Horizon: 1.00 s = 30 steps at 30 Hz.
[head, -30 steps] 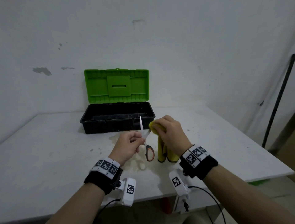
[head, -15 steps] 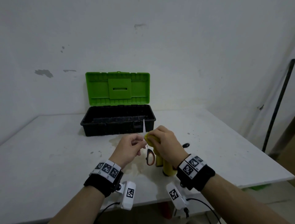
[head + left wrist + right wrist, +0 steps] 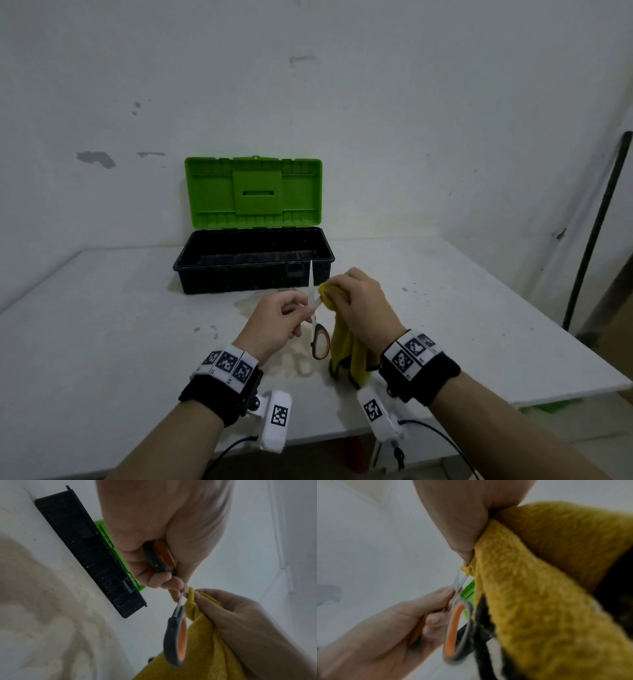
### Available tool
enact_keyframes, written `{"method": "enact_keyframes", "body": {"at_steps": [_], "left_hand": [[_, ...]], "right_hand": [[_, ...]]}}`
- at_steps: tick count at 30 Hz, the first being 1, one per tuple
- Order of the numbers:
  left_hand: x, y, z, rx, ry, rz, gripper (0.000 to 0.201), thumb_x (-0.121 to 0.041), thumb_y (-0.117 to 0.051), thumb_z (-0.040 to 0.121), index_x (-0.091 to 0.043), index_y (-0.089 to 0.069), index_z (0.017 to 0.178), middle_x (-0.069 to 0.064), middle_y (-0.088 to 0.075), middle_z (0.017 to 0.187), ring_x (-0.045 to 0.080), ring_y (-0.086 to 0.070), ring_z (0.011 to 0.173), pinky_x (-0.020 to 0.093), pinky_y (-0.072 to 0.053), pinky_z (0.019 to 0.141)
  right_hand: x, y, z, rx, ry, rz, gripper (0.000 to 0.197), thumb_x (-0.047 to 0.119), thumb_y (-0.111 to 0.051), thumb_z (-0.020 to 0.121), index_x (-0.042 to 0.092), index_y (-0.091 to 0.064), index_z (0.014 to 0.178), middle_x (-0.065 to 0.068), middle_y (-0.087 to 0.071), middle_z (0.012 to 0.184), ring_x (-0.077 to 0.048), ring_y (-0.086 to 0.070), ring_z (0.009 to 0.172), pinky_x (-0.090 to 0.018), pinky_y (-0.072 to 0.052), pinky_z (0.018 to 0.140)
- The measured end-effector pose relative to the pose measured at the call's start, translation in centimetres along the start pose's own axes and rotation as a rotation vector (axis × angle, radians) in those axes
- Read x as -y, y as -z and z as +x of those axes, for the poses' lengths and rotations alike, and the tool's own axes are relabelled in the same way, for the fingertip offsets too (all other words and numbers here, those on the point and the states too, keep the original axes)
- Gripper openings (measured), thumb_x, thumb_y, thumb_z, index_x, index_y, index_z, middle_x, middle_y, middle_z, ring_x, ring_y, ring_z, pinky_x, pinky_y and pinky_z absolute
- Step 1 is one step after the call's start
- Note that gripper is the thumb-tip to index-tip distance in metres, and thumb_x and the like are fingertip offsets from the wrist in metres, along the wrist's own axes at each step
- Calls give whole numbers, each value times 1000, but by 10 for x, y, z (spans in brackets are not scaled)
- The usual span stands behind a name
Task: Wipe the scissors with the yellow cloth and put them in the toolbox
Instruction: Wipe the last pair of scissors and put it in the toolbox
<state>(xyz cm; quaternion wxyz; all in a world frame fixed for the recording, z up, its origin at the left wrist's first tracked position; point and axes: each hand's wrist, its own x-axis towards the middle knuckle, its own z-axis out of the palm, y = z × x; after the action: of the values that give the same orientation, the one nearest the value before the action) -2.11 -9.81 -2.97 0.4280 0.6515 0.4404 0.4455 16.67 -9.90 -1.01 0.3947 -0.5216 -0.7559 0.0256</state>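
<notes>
My left hand [image 3: 284,317] grips one grey-and-orange handle of the scissors [image 3: 320,342] above the white table [image 3: 102,342]. The blades are spread: one blade points up in front of the toolbox, the other runs into the yellow cloth [image 3: 346,346]. My right hand [image 3: 356,301] pinches the cloth around that blade near the pivot, and the cloth hangs down. The left wrist view shows the scissors [image 3: 176,635] with the free handle loop hanging and the cloth [image 3: 202,635] against the blade. The right wrist view shows the same cloth [image 3: 539,588] and scissors [image 3: 455,628], blurred.
The black toolbox [image 3: 253,274] stands open behind my hands, its green lid [image 3: 253,192] upright against the wall. A dried stain [image 3: 253,305] marks the table in front of it. A dark pole [image 3: 596,233] leans at the right, past the table edge.
My right hand with the cloth slid back toward me along the blade, then forward and up again. The left hand kept the scissors nearly still.
</notes>
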Motion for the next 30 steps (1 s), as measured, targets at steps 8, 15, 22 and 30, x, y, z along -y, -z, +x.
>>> {"method": "enact_keyframes", "body": {"at_steps": [8, 15, 22, 30], "left_hand": [[3, 1, 2, -3, 53, -68, 9, -13, -62, 97, -10, -70, 102, 4, -73, 78, 13, -55, 58, 23, -45, 54], [2, -1, 0, 2, 79, -118, 8, -9, -63, 96, -10, -71, 96, 7, -72, 78, 12, -54, 56, 23, -44, 52], [3, -2, 0, 17, 94, -93, 9, -12, -63, 96, -12, -72, 100, 4, -72, 77, 12, -54, 56, 23, -44, 54], [6, 0, -3, -2, 159, -76, 7, -12, -64, 96, -12, -71, 96, 5, -71, 78, 9, -56, 55, 23, -45, 52]], "right_hand": [[11, -1, -12, -9, 94, 52, 12, 24, -61, 95, 19, -70, 101, 1, -57, 95, -15, -58, 80, -29, -51, 72], [-9, 5, 6, -121, -36, 19, 14, 25, -60, 95, 20, -70, 103, 3, -59, 96, -14, -58, 85, -35, -52, 80], [13, 0, -11, 48, 76, 57, 13, 26, -60, 95, 20, -70, 102, 3, -57, 96, -14, -58, 81, -33, -53, 74], [-14, 15, 11, -92, -131, -16, 13, 26, -61, 94, 20, -71, 100, 3, -60, 94, -13, -56, 86, -21, -47, 79]]}}
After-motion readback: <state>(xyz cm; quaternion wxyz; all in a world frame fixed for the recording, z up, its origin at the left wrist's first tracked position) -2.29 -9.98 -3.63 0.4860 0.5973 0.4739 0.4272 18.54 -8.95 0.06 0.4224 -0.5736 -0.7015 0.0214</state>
